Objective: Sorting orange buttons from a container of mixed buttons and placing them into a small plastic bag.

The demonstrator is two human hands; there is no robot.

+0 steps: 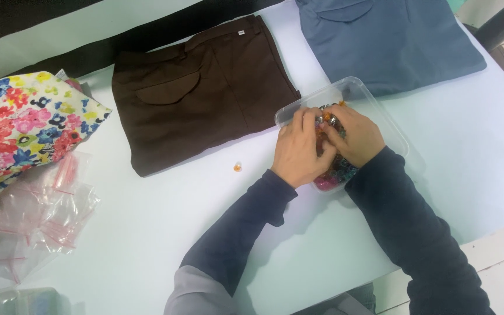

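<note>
You are working both hands inside clear rectangular plastic tray (374,105) at table's (147,233) right side: left hand (298,149), right hand (354,137) curling narrow, pinching small multicoloured beads (329,178). Be lifting few at once, keeping picks low over tray.

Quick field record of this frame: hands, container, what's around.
left hand: in the clear plastic container, fingers on the small colourful beads
right hand: in the same container, on the beads
stray bead: orange, on the white table
garments: folded brown trousers, folded blue garment, floral fabric
left edge: small clear zip bags
</note>
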